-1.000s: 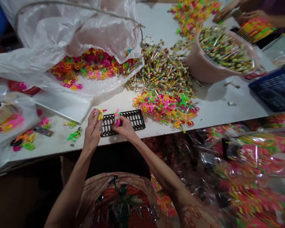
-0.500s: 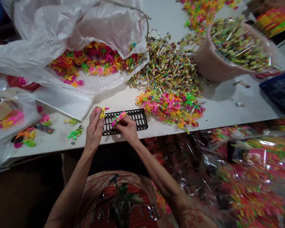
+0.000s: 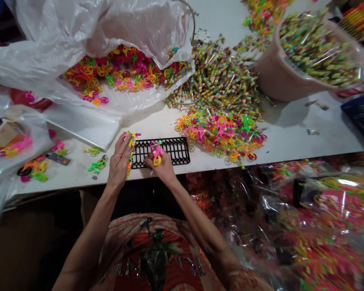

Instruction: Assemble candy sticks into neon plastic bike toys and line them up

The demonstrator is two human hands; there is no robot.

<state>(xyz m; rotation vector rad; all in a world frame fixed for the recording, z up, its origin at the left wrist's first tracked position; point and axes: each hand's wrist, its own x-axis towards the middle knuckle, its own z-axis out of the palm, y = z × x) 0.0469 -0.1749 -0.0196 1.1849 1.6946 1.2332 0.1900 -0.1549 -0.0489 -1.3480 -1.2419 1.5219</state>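
Observation:
A black slotted rack (image 3: 177, 150) with rows of beads or knobs lies near the table's front edge. My left hand (image 3: 119, 159) is at its left end, fingers closed round yellow, pink and orange plastic pieces (image 3: 131, 155) that stick out along its right side. Over the rack's middle is my right hand (image 3: 161, 165), its fingers pinching a pink and yellow plastic piece (image 3: 157, 154). The right fingertips are partly hidden by that piece. Right of the rack lies a heap of colourful plastic pieces (image 3: 221, 131).
Behind lies a pile of wrapped sticks (image 3: 224, 76), with a pink bucket (image 3: 269, 81) of them to its right. An open plastic bag (image 3: 57, 44) of pieces fills the back left. A white tray (image 3: 87, 129) and a blue basket (image 3: 359, 115) flank the work area.
My right hand has shifted slightly down, and the pink piece in it has turned, with a yellow part now showing. My left hand stays at the rack's left end. The view has shifted a little.

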